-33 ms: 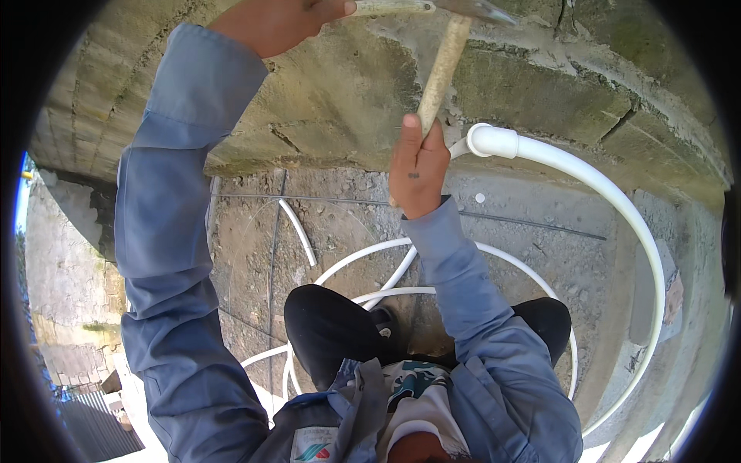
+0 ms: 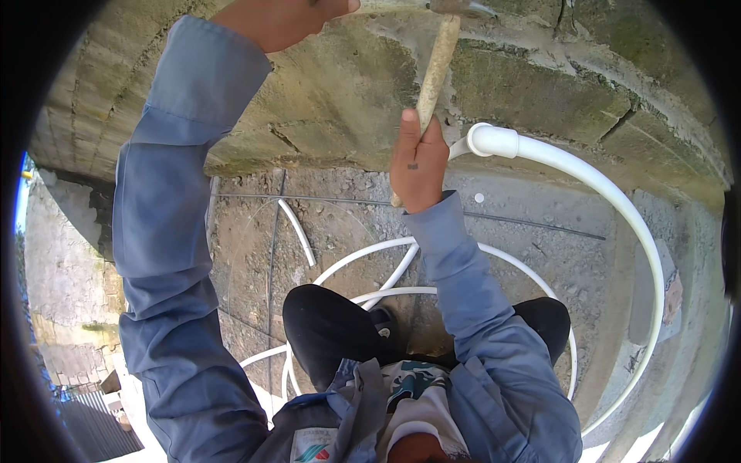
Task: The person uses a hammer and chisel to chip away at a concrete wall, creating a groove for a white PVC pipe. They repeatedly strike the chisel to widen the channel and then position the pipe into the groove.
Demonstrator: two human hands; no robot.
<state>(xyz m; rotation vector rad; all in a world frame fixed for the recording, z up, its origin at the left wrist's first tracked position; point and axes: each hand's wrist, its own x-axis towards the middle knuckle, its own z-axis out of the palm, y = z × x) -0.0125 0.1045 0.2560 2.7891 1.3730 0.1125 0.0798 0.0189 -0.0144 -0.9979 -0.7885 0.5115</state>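
My right hand (image 2: 419, 166) is wrapped round the pale wooden handle of a hammer (image 2: 437, 73). The hammer's metal head reaches the top edge of the picture and is partly cut off there. My left hand (image 2: 282, 21) is raised at the upper left, closed on one end of a pale rod (image 2: 386, 5). The rod's other end points right and meets or overlaps the hammer head; I cannot tell whether they touch. Both stand before a mossy, cracked concrete wall (image 2: 347, 100). Just right of my right hand, a white pipe elbow (image 2: 494, 140) juts from the wall.
A long white pipe (image 2: 652, 255) curves from the elbow down the right side. More white pipe (image 2: 363, 251) loops round my legs. A short white pipe piece (image 2: 296, 231) and thin dark bars (image 2: 532, 222) lie on the rough ground (image 2: 556, 255). Black-clad knees (image 2: 324, 324) are below my hands.
The hammer head has shifted slightly up and left and is a little blurred. My left hand has moved very slightly right. The pipes have not moved.
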